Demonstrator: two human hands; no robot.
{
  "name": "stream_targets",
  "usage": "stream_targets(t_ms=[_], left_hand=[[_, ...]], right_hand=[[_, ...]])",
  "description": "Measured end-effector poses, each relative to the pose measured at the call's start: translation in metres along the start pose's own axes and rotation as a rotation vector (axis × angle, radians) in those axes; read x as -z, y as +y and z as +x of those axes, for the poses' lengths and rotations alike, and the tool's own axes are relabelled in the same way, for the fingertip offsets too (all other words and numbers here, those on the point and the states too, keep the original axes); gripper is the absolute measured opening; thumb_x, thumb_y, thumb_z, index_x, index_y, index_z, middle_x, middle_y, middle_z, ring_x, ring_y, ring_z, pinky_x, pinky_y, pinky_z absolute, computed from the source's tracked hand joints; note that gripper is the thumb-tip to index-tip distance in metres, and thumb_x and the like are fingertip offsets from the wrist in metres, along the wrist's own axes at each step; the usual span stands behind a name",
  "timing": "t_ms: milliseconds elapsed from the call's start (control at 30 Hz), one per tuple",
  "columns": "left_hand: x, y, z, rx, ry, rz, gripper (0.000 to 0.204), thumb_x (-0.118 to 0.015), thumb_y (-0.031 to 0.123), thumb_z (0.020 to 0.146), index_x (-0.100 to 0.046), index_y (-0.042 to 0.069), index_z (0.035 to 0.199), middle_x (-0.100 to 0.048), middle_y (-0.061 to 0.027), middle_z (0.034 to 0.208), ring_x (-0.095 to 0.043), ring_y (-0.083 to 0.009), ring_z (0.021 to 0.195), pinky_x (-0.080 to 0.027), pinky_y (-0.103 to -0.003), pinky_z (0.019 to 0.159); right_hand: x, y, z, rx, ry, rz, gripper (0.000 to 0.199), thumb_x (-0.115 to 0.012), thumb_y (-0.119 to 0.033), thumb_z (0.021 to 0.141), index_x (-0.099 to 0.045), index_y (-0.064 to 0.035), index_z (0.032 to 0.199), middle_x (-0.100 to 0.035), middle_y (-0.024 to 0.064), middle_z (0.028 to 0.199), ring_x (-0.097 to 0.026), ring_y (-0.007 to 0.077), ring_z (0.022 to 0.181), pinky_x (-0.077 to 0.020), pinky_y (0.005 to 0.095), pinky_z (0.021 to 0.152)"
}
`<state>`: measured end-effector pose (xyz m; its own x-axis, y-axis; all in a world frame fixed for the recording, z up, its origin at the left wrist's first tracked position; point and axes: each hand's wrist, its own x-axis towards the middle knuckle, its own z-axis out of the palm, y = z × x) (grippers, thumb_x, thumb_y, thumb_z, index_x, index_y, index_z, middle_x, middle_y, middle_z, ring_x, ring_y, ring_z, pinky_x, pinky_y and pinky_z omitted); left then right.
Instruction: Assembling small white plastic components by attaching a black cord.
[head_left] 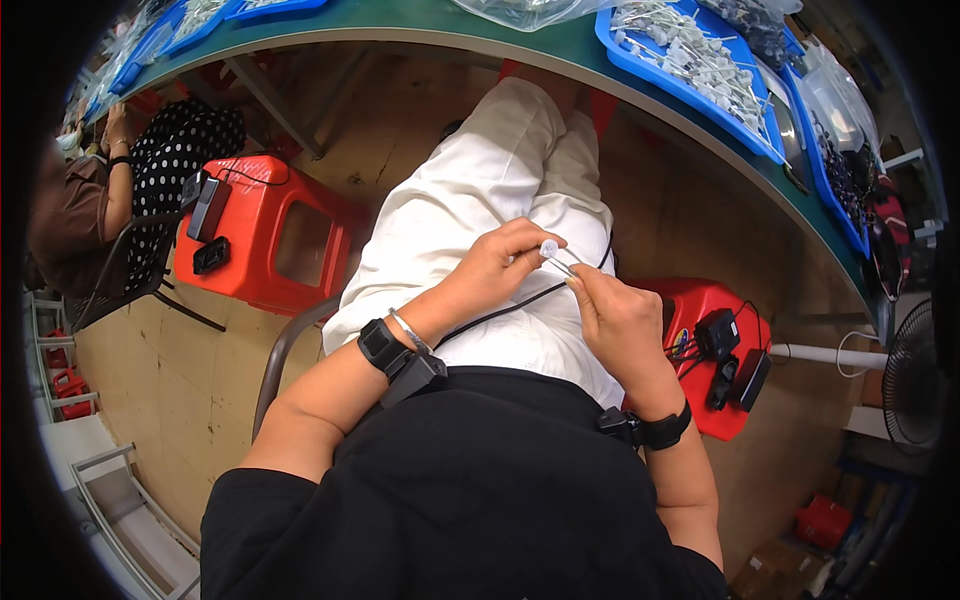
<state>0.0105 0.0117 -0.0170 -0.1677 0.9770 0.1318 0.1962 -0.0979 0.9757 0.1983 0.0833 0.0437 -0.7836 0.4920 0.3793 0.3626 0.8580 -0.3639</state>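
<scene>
Above my lap, my left hand (495, 265) pinches a small whitish, translucent round piece (549, 248) between thumb and fingertips. My right hand (622, 320) is closed on slim metal tweezers (561, 267), whose tips reach up to the round piece. Whether the tips grip it or only touch it is too small to tell. Both hands are close together over my white trousers (470, 190). A black cable (500, 308) runs across the trousers beneath them.
Ahead is a green table (400, 22) with a blue tray (690, 80) of white stemmed pieces and another blue tray (830, 180) of dark ones. Red stools (255, 225) with black devices flank me. A fan (910, 370) stands at right; a seated co-worker (90, 210) is at left.
</scene>
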Motion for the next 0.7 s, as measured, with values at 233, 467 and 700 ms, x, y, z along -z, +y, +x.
stream_targets(t_ms=[233, 467, 700], left_hand=[[-0.001, -0.001, 0.000, -0.027, 0.019, 0.076, 0.020, -0.057, 0.005, 0.099, -0.069, 0.005, 0.115, -0.061, -0.0053, 0.103, -0.060, -0.0124, 0.086, -0.050, -0.026, 0.078], [-0.001, 0.003, -0.002, -0.070, 0.031, 0.142, 0.027, -0.057, -0.004, 0.093, -0.070, 0.006, 0.114, -0.061, -0.0057, 0.100, -0.058, -0.0151, 0.085, -0.047, -0.027, 0.076], [-0.003, 0.003, -0.001, -0.123, 0.012, 0.201, 0.027, -0.056, -0.004, 0.093, -0.069, 0.005, 0.115, -0.060, -0.0066, 0.096, -0.056, -0.0169, 0.081, -0.047, -0.028, 0.075]], right_hand=[[0.002, -0.002, 0.000, -0.066, -0.066, -0.030, 0.012, -0.067, -0.015, 0.090, -0.064, -0.0043, 0.089, -0.065, 0.0117, 0.067, -0.064, 0.0289, 0.053, -0.0482, 0.0372, 0.047], [0.006, -0.003, 0.001, -0.137, -0.124, -0.006, 0.018, -0.064, -0.020, 0.094, -0.063, -0.0048, 0.085, -0.062, 0.0144, 0.062, -0.063, 0.0330, 0.054, -0.0490, 0.0407, 0.049], [0.002, 0.007, -0.003, -0.264, -0.202, 0.122, 0.022, -0.062, -0.022, 0.096, -0.069, -0.0042, 0.086, -0.058, 0.0158, 0.056, -0.061, 0.0321, 0.052, -0.0459, 0.0398, 0.050]])
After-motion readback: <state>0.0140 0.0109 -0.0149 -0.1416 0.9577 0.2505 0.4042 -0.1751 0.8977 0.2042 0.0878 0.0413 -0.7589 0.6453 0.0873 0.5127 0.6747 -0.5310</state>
